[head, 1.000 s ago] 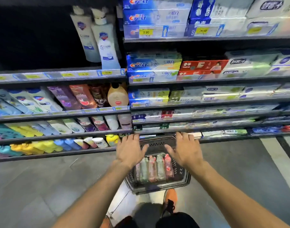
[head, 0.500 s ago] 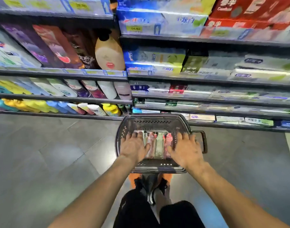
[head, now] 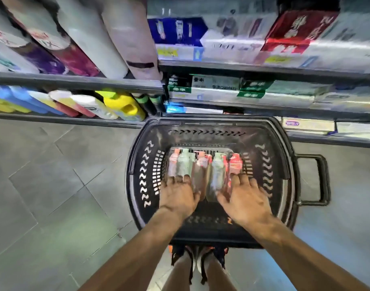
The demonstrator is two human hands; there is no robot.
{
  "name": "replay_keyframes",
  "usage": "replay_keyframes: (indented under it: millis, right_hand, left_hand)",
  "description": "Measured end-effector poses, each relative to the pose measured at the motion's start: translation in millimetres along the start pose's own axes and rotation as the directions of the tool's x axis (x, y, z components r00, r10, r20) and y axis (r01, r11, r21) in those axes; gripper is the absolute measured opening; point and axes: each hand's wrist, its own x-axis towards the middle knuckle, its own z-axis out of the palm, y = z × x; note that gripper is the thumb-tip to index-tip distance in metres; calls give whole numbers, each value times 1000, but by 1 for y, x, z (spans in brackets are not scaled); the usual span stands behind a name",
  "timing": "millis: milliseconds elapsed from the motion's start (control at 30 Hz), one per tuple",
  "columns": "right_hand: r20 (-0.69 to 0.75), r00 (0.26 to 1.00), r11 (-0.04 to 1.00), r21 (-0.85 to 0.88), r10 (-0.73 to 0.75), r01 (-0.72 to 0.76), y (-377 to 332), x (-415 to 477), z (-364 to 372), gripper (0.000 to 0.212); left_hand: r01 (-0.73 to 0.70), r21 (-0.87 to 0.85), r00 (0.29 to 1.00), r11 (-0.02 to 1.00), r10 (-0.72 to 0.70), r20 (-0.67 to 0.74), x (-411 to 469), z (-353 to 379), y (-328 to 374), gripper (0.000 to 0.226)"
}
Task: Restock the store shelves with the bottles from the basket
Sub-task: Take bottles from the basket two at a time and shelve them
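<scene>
Basket (head: 211, 122) on the floor (head: 54, 185), just in front of the lowest shelves (head: 75, 80); its handle (head: 322, 179) is folded out to the person's right. About five bottles (head: 203, 171) lie side by side on the basket bottom, touching one another. Their long axes run from the person toward the shelves, capped ends pointing at the shelves and bases toward the person.

The left hand (head: 177, 196) is over the near ends of the leftmost bottles and the right hand (head: 245, 200) over the rightmost, thumb beside a pale one. Both hands are spread with fingers fairly straight, and neither has closed round a bottle. Blur hides whether the fingertips touch.

Each hand is nearer its own end of the row, and the middle bottles lie between the two. A grasp would probably wrap across a bottle's body, then lift it over the rim toward the shelves ahead.
</scene>
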Motion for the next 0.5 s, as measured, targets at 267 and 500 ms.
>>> replay_keyframes:
  millis: [267,500]
  right_hand:
    - [46,999,1000,8,-27,27,9,111,107,77]
    - [-31,996,990,123,79,-75,8,155,161,46]
  left_hand:
    - [-30,96,1000,995,30,6,107,87,-5,63]
    - [56,-22,997,998,-57,-52,154,118,-12,78]
